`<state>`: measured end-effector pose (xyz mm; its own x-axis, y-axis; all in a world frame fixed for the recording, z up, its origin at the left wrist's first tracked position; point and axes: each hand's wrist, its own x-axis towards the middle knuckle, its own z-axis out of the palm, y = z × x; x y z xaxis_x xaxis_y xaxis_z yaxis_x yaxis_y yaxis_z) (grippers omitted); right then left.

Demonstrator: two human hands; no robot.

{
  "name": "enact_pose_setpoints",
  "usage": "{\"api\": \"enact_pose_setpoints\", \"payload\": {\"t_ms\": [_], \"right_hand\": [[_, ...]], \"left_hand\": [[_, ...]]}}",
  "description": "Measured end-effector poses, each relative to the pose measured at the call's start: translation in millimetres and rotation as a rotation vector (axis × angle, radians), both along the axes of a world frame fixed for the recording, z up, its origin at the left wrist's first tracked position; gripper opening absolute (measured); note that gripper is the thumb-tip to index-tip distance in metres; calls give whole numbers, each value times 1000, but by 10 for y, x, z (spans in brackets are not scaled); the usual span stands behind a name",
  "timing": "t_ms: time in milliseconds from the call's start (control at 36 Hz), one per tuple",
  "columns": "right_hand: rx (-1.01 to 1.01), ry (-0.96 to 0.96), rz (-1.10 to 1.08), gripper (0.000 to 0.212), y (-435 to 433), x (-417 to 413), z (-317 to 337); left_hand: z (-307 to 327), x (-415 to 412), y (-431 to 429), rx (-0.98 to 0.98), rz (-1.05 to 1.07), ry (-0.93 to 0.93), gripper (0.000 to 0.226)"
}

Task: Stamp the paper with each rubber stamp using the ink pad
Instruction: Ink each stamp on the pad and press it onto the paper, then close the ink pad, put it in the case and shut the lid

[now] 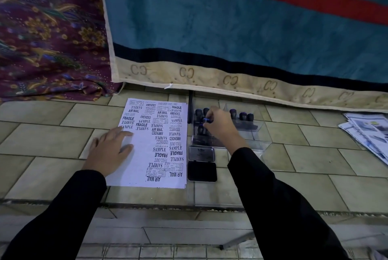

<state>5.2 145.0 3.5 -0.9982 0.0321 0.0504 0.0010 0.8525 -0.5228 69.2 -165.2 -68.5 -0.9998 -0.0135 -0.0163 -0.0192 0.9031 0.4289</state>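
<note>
Paper [139,161]: one white sheet lying flat on the tiled floor [42,140], left of centre. It is densely covered with black impressions such as SAMPLE, FRAGILE, AIR MAIL, FAX OUT, AMENDED and EXPRESS, many upside down. Its lower left area is unmarked.

Left grip [109,150]: released, fingers straight, pressing flat on the sheet's left edge.

Right grip [220,125]: fingertips pinching the blue-topped handle of a rubber stamp [205,120] inside the clear tray [248,135], just right of the paper.

Ink pad [202,171]: open, with a black pad and raised lid, touching the paper's right edge at the tray's near end.

Hard to make out: the held stamp's face is hidden by the hand. The tray walls are barely visible. The other stamps [243,116] appear only as dark knobs.

Surroundings: a teal blanket [231,29] with a red stripe hangs behind. A patterned purple cloth [46,29] is at the left. Printed sheets [369,131] are cut off at the right edge.
</note>
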Motion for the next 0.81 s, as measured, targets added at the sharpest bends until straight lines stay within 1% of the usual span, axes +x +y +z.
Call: {"api": "enact_pose_setpoints", "payload": {"t_ms": [83, 167, 222, 278, 333, 389, 444, 500, 556, 611, 639, 722, 806], "right_hand": [[67, -2, 36, 12, 2, 3, 19], [89, -12, 49, 16, 33, 31, -5], [77, -14, 47, 23, 62, 69, -16], [9, 20, 14, 29, 94, 130, -9], [-81, 113, -41, 25, 132, 224, 5], [-157, 213, -79, 14, 173, 348, 7], [-201, 236, -91, 7, 221, 485, -16], [-189, 170, -83, 11, 265, 602, -69], [-137, 84, -78, 15, 301, 681, -149], [-90, 11, -95, 15, 317, 730, -229], [-75, -14, -105, 14, 314, 749, -267], [-22, -5, -113, 12, 267, 777, -343], [-28, 14, -135, 7, 194, 774, -375]], "left_hand": [[50, -36, 7, 2, 8, -15, 35], [96, -55, 24, 1, 20, -21, 33], [117, -60, 53, -19, 32, -25, 34], [129, -59, 96, -47, 46, -7, 37], [147, -42, 158, -54, 47, 57, 41], [180, -24, 247, -32, 18, 149, 42], [226, 5, 369, 27, -74, 213, 43], [275, 56, 527, 108, -197, 213, 53], [311, 124, 710, 156, -304, 156, 75], [307, 192, 892, 142, -377, 90, 99], [290, 221, 971, 129, -404, 57, 107], [201, 285, 1147, 83, -456, -8, 121], [124, 321, 1242, 60, -474, -22, 124]]}}
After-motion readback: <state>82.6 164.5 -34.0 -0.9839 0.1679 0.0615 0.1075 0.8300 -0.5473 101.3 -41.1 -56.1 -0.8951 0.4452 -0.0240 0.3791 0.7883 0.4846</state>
